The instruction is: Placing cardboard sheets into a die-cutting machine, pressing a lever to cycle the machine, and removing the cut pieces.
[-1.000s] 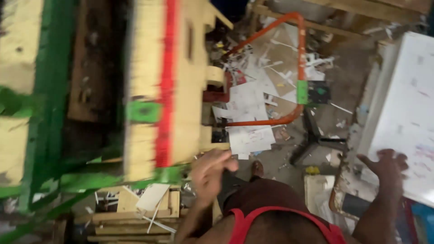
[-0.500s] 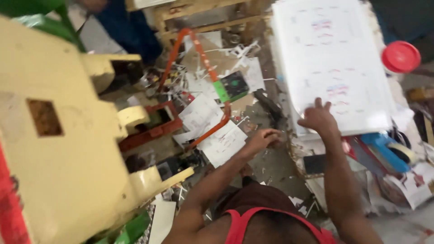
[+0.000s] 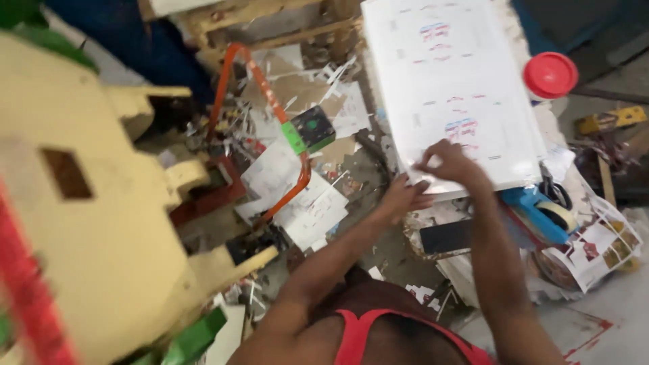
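Red lid point(image 3: 550, 74), phone point(image 3: 446, 236) – yellow machine point(image 3: 88, 223)
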